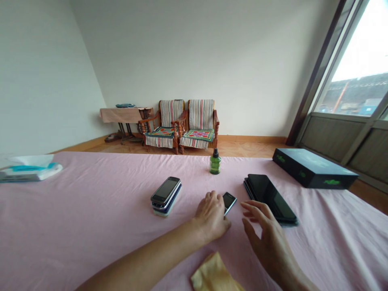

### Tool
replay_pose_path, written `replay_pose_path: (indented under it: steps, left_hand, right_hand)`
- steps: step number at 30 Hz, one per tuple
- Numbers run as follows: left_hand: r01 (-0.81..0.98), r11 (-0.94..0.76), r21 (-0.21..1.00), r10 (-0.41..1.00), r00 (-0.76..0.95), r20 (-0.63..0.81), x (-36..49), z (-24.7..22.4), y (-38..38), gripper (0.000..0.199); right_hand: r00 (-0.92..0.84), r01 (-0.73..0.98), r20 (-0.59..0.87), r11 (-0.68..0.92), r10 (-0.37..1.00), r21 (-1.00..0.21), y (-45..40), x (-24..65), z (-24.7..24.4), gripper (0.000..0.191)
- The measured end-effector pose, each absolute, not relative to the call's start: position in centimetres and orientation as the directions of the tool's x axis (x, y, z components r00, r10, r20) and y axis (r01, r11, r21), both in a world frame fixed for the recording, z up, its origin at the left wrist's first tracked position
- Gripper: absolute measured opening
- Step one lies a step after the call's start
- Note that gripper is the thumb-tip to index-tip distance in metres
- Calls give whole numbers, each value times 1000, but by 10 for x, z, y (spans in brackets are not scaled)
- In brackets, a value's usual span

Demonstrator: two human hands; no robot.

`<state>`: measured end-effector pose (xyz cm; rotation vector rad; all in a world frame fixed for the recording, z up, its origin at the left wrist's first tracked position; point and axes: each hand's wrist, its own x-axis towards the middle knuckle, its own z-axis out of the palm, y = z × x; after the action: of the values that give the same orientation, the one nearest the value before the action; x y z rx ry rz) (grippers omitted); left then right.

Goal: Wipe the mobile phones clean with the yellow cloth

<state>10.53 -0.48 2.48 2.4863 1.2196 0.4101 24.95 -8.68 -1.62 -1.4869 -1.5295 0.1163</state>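
My left hand is closed around the left side of a small phone with a dark screen and silver edge, low over the pink cloth. Just right of it my right hand is held with fingers apart and curved, nothing between them. Left of my hands lies a stack of phones, a grey one with a dark screen on top. Beyond my right hand is a stack of black tablets. A yellow cloth lies between my forearms at the bottom edge.
On the pink tablecloth stand a green bottle with a black cap, a black box at the back right and a tissue pack at the far left. Two wooden chairs are beyond the table.
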Motion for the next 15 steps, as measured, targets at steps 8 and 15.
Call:
replay_pose_path:
  steps: [8,15]
  left_hand:
    - [586,-445,677,799,601,6,58,32,-11,29]
    - [391,-339,856,863,492,117,3,51,-37,51]
  right_hand:
    - [195,705,514,245,836,-665,-87,249,-18,26]
    - [186,715,520,248,834,-654,-89,246,-21,26]
